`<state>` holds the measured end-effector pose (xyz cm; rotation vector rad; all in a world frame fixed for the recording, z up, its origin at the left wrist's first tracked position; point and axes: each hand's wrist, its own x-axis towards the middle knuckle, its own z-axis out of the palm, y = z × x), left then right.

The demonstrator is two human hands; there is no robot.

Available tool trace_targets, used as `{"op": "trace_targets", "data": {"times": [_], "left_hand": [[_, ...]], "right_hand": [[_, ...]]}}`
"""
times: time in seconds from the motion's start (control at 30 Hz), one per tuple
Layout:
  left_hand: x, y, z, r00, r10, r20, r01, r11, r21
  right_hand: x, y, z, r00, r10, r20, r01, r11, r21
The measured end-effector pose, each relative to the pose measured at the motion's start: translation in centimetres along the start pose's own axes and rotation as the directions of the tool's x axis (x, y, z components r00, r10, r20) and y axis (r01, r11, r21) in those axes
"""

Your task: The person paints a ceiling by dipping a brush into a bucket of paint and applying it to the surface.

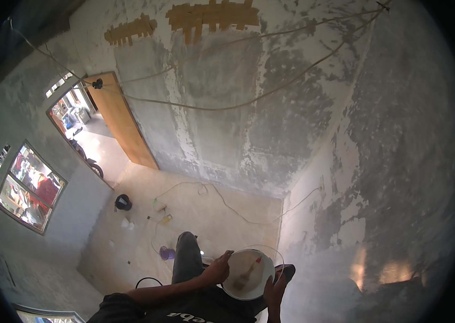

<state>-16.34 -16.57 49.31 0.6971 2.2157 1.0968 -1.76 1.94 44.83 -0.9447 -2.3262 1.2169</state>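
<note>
A round, pale bucket [264,272] with a thin wire handle is tilted in front of my body, its open mouth facing up. My left hand [217,271] has its fingers closed on the left side of the rim. On the opposite side, my right hand [274,290] holds the bucket by its right edge; part of that hand is hidden. Inside lies what looks like a paintbrush [245,278] with a red-tipped handle, on a whitish coating. Neither hand touches the brush.
A black bucket [123,202], a purple container [166,253] and a long cable [227,204] lie on the floor. A wooden door [122,121] stands open at the far left. Cables [222,109] hang across the patchy grey wall [211,70]. A window [32,187] is at left.
</note>
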Motion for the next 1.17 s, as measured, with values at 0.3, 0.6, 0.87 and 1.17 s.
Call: {"op": "trace_targets", "data": {"times": [0.3, 0.6, 0.87, 1.17], "left_hand": [[1.2, -1.0, 1.0, 0.994, 0.086, -0.065, -0.083, 0.995, 0.057], [1.0, -0.2, -0.1, 0.998, -0.043, 0.04, 0.04, 0.997, 0.065], [0.9, -0.6, -0.4, 0.994, 0.111, -0.011, -0.111, 0.993, -0.028], [1.2, -0.4, -1.0, 0.99, 0.114, 0.084, -0.105, 0.99, -0.097]], "right_hand": [[0.3, 0.3, -0.4, 0.999, -0.034, -0.019, 0.034, 0.999, 0.007], [0.5, -1.5, -0.7, 0.996, 0.092, 0.005, -0.092, 0.994, -0.065], [0.1, -3.5, -0.9, 0.991, 0.132, 0.0, -0.132, 0.991, -0.037], [-0.5, -3.8, -0.9, 0.976, 0.217, -0.007, -0.216, 0.975, 0.052]]}}
